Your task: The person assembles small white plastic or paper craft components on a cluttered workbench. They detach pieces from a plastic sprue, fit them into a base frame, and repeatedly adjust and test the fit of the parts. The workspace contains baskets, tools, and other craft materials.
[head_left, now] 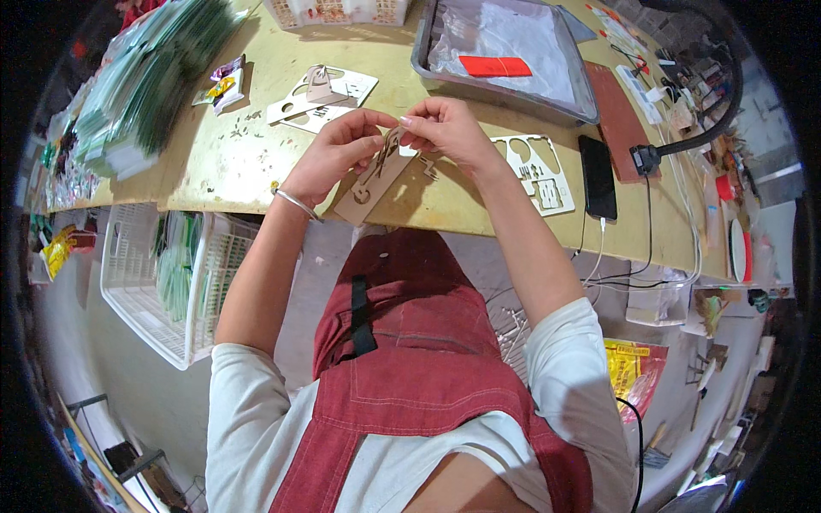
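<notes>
Between my hands, just above the near table edge, is a flat beige strip with cut-out shapes, slanting down toward me. My left hand has its fingers closed at the strip's upper part. My right hand pinches at its upper end with thumb and forefinger; the fingers hide exactly what is gripped there. A small notched beige piece shows just below my right hand. Farther off lie thin cut-out panels with a small beige assembled piece on them. Beside my right forearm lies another cut-out panel.
A grey tray holding clear plastic and a red packet stands far right. A black phone with a cable lies near the right edge. Stacked greenish plastic sleeves fill the left; a white crate stands below the table.
</notes>
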Available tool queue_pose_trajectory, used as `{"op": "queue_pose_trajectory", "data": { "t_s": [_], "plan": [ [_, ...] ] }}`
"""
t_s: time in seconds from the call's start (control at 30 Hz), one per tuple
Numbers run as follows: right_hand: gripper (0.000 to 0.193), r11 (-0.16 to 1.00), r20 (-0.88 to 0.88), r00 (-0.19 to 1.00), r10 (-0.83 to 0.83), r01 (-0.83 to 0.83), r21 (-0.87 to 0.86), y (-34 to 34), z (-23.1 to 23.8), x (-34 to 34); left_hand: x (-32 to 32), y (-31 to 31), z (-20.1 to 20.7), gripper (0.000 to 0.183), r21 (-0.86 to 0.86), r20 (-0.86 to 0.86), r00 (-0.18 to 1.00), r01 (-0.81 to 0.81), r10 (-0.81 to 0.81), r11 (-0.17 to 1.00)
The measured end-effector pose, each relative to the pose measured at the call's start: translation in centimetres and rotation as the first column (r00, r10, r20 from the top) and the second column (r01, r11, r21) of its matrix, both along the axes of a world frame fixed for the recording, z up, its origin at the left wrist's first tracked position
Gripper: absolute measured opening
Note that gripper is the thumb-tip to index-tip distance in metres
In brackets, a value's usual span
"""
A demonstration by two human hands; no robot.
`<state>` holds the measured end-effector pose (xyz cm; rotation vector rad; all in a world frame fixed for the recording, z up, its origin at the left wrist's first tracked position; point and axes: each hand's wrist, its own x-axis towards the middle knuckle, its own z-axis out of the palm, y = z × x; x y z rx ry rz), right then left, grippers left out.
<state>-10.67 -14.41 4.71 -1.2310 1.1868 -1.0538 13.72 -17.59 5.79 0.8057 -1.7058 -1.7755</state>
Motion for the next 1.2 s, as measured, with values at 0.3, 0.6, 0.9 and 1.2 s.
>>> {"op": "queue_pose_trajectory", "data": {
  "t_s": [0.3,0.6,0.9,1.2],
  "plan": [
    [0.015,0.989,0.181,0.979,-0.093,0.111,-0.097,-0.2,-1.6,1.1,-0.3,-0.6,0.1,0.029,-0.026,0.007,1.000,0.011,-0.011,1.000],
    [0.015,0.970,0.088,0.986,-0.145,0.159,-0.185,-0.3,-2.2,1.7,-0.3,-1.1,-0.2,0.031,0.009,-0.014,1.000,0.025,-0.025,1.000],
    [0.013,0.916,0.009,0.963,-0.270,0.260,-0.306,-0.8,-3.3,2.4,-0.7,-1.3,-0.1,0.033,0.001,-0.073,0.993,0.093,-0.092,0.996],
    [0.013,0.925,0.103,0.952,-0.288,0.304,-0.228,-0.6,-3.3,2.8,-0.6,-1.6,-0.2,0.034,0.003,-0.064,0.992,0.108,-0.107,0.994]
  ]
}}
